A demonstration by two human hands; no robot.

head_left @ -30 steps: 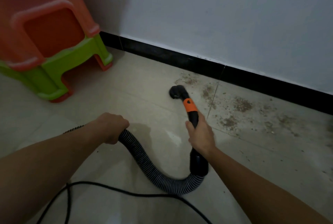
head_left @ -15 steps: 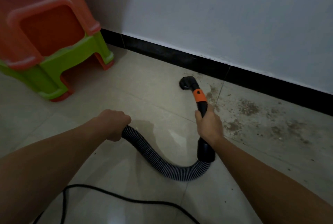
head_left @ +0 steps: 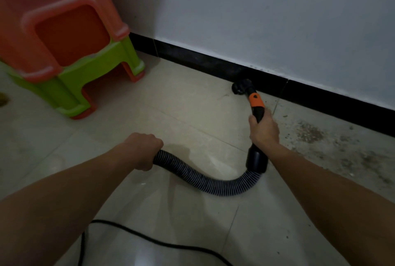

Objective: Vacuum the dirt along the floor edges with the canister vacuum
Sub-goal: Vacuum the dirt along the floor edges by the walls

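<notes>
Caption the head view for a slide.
Right hand aims the vacuum wand at the black baseboard; left hand grips the hose.

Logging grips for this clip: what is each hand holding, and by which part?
The right hand grips the vacuum wand on its black shaft behind the orange collar; the left hand grips the ribbed hose partway along.
</notes>
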